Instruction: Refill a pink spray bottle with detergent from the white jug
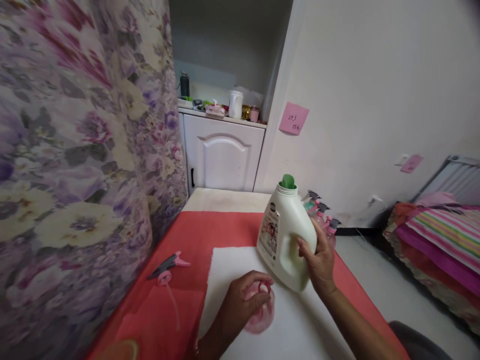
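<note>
My right hand [318, 255] is wrapped round the handle of a large pale green jug [287, 235], which tilts a little and has a green spout in its uncapped neck. My left hand [245, 300] grips a small clear pink bottle [259, 320] by its open neck, over a white cloth [228, 270]. The jug's lower edge is just above and right of that bottle. A grey and pink spray head [168, 267] with a thin tube lies on the red cloth [180, 290] at the left.
Several spray bottles [320, 212] stand behind the jug at the table's right edge. A floral curtain [86, 150] hangs at the left. Beyond the table is a white cabinet [225, 150] with items on top. A bed with striped covers [446, 235] is at the right.
</note>
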{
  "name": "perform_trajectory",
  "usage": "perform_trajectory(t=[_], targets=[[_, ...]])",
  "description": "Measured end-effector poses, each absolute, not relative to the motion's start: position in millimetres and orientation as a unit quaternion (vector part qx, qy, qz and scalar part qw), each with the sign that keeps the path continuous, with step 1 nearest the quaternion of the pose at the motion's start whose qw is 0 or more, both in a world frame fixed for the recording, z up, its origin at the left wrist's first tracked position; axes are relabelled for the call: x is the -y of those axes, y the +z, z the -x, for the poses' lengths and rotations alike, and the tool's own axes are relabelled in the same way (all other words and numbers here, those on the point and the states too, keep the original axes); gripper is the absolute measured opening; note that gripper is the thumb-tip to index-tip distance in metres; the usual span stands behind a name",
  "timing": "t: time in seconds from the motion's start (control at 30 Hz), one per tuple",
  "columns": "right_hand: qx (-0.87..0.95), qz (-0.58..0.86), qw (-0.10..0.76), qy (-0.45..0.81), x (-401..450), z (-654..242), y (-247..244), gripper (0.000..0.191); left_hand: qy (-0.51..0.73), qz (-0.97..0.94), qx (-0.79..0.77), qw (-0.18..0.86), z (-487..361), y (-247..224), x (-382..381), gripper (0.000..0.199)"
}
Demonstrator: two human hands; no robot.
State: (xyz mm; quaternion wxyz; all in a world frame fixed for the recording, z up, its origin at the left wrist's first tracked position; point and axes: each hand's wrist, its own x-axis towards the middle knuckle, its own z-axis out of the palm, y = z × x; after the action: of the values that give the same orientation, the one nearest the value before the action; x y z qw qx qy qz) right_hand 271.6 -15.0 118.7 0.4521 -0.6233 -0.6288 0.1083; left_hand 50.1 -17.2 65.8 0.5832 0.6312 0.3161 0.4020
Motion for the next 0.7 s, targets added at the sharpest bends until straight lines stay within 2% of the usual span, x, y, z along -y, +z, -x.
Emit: perform_trajectory(t=[0.1, 0.33, 0.43, 0.57, 0.7], targets=[[0.564, 0.639, 0.518, 0.076, 5.1, -258.2, 92.4, 0.068, 0.400, -0.634, -0.315, 0.582, -48.1, 64.6, 16.6, 0.027], [0.525, 0.597, 0.595, 0.122, 8.7, -257.4, 49.2, 0.054, 0.390, -0.627, -0.319, 0.594, -46.3, 68.1, 17.5, 0.031], [0.550, 0.587, 0.573, 0.152, 16.6, -264.0, 39.8, 0.049, 0.384, -0.641, -0.325, 0.580, -45.3, 65.9, 16.8, 0.041], [0.557, 0.602, 0.554, 0.142, 50.5, -282.4, 23.4, 0.062, 0.377, -0.646, -0.318, 0.583, -43.1, 54.8, 14.7, 0.057], [0.576, 0.596, 0.528, 0.186, 98.9, -301.4, 2.7, 0.048, 0.354, -0.624, -0.328, 0.615, -40.1, 39.4, 13.8, 0.073]])
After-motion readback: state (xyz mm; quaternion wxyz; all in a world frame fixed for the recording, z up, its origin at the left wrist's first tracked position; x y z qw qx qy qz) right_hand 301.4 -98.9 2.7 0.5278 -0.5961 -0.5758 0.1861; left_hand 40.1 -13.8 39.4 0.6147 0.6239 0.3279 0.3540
